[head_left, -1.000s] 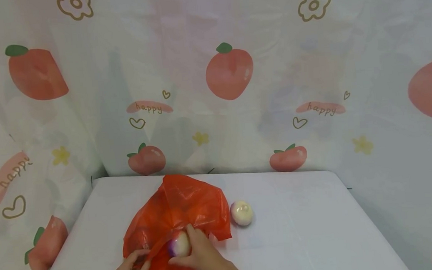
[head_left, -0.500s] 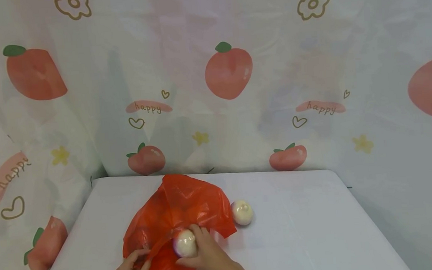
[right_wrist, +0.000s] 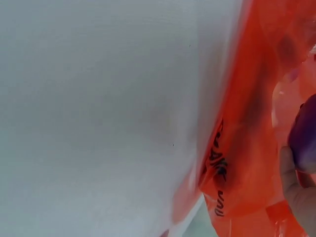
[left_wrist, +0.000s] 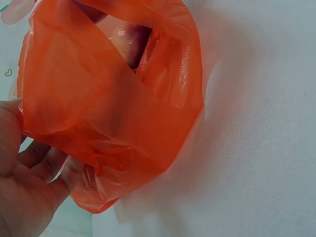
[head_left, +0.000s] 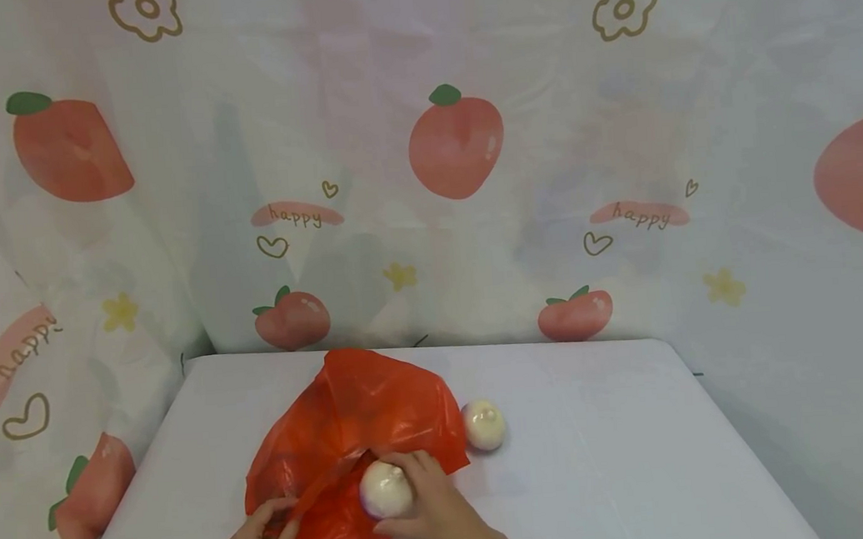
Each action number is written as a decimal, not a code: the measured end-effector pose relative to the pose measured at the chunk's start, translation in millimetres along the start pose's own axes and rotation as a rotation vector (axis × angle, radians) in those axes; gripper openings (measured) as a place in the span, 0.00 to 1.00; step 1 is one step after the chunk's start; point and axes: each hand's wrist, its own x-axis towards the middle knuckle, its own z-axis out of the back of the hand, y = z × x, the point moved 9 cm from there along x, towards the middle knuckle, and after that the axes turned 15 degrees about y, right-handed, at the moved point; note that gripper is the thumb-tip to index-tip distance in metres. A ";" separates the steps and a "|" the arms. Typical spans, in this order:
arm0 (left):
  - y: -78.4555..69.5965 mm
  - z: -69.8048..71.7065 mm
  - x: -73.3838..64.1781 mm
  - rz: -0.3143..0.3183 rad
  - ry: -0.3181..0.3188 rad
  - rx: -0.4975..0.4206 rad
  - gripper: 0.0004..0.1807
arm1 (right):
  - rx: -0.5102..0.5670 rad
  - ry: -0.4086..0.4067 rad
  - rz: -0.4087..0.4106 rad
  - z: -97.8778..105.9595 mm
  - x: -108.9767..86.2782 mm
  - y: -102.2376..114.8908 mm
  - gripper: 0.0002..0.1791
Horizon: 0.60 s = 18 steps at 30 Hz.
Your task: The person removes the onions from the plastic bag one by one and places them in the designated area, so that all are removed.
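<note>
Roundish bulb (head_left: 384,492) in right hand (head_left: 439,507), nub upward-right.

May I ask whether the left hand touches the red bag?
Touching: the left wrist view shows the left hand holding the red bag by its edge.

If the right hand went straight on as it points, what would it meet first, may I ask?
Likely the red bag, just beyond the pale bulb that the right hand holds, though depth there is unclear.
</note>
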 end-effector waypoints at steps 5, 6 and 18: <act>0.0 1.6 -0.1 0.006 0.009 0.007 0.10 | 0.027 0.012 -0.009 4.2 -10.5 -5.0 0.40; 0.4 1.8 0.3 0.008 0.014 0.014 0.10 | 0.026 0.014 -0.006 5.1 -12.9 -5.9 0.39; 2.8 10.0 1.9 0.024 0.018 0.036 0.10 | 0.001 -0.007 0.026 19.2 -23.5 -13.0 0.39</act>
